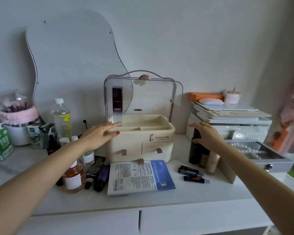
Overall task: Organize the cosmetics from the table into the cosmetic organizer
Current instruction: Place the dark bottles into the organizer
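1. Your organizer (pixel 139 133) stands mid-table, lid up, holding only one tall box (pixel 117 104).
2. Bottles (pixel 73 175) and tubes (pixel 192 172) wait outside, nearly everything left.
3. Your left hand (pixel 98 136) reaches, fingers straight; your right hand (pixel 209 134) curls round a dark bottle (pixel 195 148).

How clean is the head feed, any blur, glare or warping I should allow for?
Head view: dim, flat light; wide-angle warping bends the white table edge; the cream cosmetic organizer's clear raised lid shows faint reflections; the tall dark serum box smears at its base; far right edge is blurred.
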